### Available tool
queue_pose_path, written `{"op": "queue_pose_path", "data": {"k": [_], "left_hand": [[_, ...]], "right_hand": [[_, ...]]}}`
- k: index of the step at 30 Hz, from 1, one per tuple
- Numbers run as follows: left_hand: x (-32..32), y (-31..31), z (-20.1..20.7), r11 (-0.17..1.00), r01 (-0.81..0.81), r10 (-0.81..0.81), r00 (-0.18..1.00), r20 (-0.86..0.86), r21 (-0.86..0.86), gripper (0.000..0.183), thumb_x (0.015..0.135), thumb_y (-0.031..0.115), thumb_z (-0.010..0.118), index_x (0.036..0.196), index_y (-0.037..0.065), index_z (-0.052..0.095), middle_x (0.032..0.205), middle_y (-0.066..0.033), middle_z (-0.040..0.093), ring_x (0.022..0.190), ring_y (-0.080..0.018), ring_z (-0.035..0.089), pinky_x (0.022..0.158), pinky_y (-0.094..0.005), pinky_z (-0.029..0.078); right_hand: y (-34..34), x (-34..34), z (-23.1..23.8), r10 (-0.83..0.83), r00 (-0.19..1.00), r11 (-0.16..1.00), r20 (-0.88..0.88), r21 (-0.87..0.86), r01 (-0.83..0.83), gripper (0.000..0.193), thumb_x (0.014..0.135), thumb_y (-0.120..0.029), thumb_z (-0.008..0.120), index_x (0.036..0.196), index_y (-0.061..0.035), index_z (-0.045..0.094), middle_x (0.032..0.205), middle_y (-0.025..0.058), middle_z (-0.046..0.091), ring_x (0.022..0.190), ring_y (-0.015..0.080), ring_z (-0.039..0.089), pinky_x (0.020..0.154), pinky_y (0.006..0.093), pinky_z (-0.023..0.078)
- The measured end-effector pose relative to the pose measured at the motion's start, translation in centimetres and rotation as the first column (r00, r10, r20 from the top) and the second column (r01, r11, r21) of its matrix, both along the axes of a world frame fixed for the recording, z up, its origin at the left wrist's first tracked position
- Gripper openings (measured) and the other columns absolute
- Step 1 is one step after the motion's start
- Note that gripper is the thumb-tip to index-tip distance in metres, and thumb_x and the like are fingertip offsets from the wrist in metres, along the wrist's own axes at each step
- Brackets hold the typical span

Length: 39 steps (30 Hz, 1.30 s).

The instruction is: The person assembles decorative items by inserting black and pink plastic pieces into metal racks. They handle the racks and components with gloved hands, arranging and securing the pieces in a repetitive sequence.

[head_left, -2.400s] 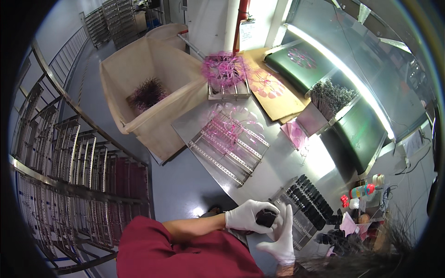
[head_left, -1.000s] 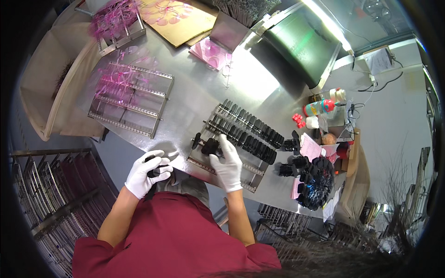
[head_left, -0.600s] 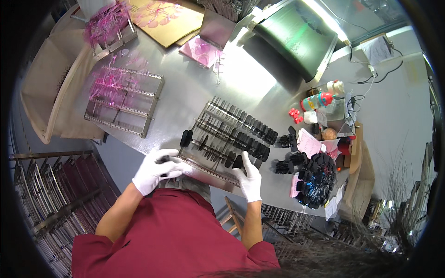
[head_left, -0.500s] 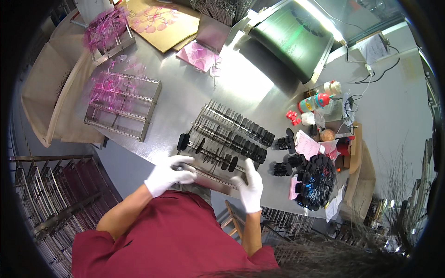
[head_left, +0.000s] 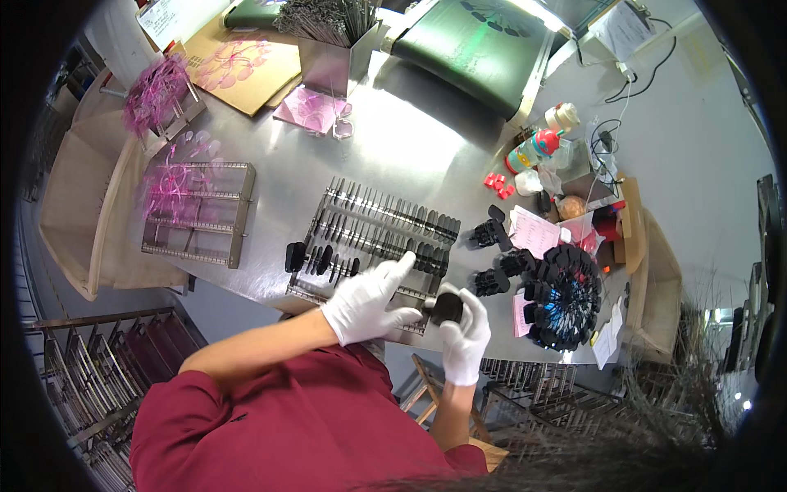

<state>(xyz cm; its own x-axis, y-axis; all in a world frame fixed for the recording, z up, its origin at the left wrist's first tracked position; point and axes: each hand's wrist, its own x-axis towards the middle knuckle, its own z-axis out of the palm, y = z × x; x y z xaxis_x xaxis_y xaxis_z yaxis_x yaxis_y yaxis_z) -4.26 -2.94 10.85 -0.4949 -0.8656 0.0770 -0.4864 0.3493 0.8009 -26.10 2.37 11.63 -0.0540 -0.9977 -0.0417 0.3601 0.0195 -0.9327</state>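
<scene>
A metal rack (head_left: 288, 289) stands at the table's front edge, with dark, rounded, lens-like pieces (head_left: 385, 240) upright in its rows. My left hand (head_left: 365, 303), in a white glove, reaches across the rack's front rows. Its fingers are stretched out and hide part of the rack; I see nothing held in them. At the rack's right front corner my gloved right hand (head_left: 465, 336) has thumb and fingers closed around a dark lens-like piece (head_left: 447, 308). Several black pieces (head_left: 297, 257) sit together at the left end of the front row.
Right of the rack lie black clustered parts (head_left: 490, 283) and a round stack of shiny dark pieces (head_left: 566, 299). A second rack (head_left: 243, 215) with pink clear pieces stands left. Behind are a conveyor belt (head_left: 467, 57), a metal bin of thin wires (head_left: 324, 66) and a bottle (head_left: 533, 149).
My left hand has moved right over the rack's front rows. My right hand has shifted slightly right and down and now holds a dark piece. The whole view has shifted.
</scene>
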Motion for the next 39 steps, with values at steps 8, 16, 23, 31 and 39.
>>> {"op": "queue_pose_path", "data": {"k": [8,16,23,31,39], "left_hand": [[12.5,-3.8,-0.2,0.77,0.5,-0.176,0.764,0.621,-0.396,0.066,0.075,0.031,0.083,0.132,0.008,0.062,0.14,-0.0126,0.058,0.13,-0.0368,0.054,0.108,-0.0503,0.047],[10.7,-3.0,-3.3,0.795,0.488,-0.19,0.765,0.616,-0.36,0.059,0.088,0.036,0.076,0.139,0.011,0.062,0.147,-0.0078,0.058,0.141,-0.0321,0.049,0.121,-0.0528,0.037],[10.1,-3.3,-1.7,0.751,0.531,-0.222,0.763,0.607,-0.393,0.057,0.087,0.038,0.075,0.138,0.016,0.061,0.143,-0.0046,0.057,0.136,-0.0287,0.051,0.117,-0.049,0.04],[10.5,-3.4,-3.7,0.754,0.549,-0.302,0.777,0.552,-0.361,0.057,0.086,0.032,0.073,0.137,0.01,0.063,0.148,-0.0139,0.057,0.141,-0.0354,0.051,0.119,-0.0499,0.043],[8.0,-3.8,-3.7,0.802,0.496,-0.37,0.85,0.375,-0.333,0.049,0.09,0.022,0.073,0.135,0.003,0.064,0.147,-0.021,0.057,0.138,-0.0372,0.054,0.119,-0.0493,0.042]], "right_hand": [[-4.3,2.2,-9.4,0.159,0.88,0.982,-0.447,-0.017,-0.186,0.027,0.089,-0.004,0.08,0.116,-0.0011,0.078,0.14,0.0142,0.066,0.121,0.0227,0.068,0.102,0.0344,0.059],[-4.4,3.7,-5.8,0.121,0.527,0.927,-0.841,-0.095,-0.364,0.056,0.082,-0.005,0.084,0.136,-0.0099,0.072,0.132,0.0165,0.069,0.116,0.0283,0.071,0.098,0.0336,0.058],[-2.9,-1.3,-7.0,0.086,0.585,0.941,-0.806,-0.127,-0.313,0.073,0.084,0.001,0.085,0.152,-0.0078,0.06,0.15,0.0154,0.064,0.132,0.0245,0.065,0.113,0.033,0.05],[-1.4,-6.0,-8.0,0.182,0.612,0.969,-0.77,0.035,-0.245,0.068,0.085,0.001,0.085,0.149,-0.0056,0.063,0.154,0.0168,0.061,0.137,0.023,0.063,0.113,0.0315,0.051],[-2.1,-4.8,-6.9,0.122,0.337,0.935,-0.933,-0.006,-0.355,0.065,0.087,-0.012,0.084,0.147,-0.0015,0.061,0.145,0.0204,0.065,0.132,0.0329,0.064,0.114,0.042,0.05]]}}
